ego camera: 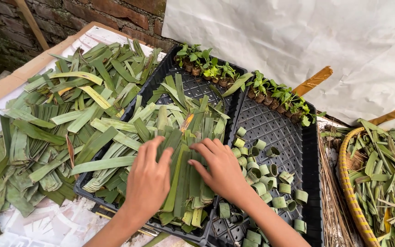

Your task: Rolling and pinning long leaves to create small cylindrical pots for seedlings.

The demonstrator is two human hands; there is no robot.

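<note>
Pressing down flat, both hands sit on the heap of cut leaf strips (179, 151) piled in the left black tray (161, 75). Left hand (148, 180) and right hand (220, 170) are spread wide, palms down, gripping nothing. Risk here, I'd say: the pile overhangs the near rim, so a hard push could slide strips off the edge. Smaller worry: the right wrist passes just beside the rolled leaf rings (261, 176) in the neighbouring tray (305, 151), and a sweep could scatter them.
</note>
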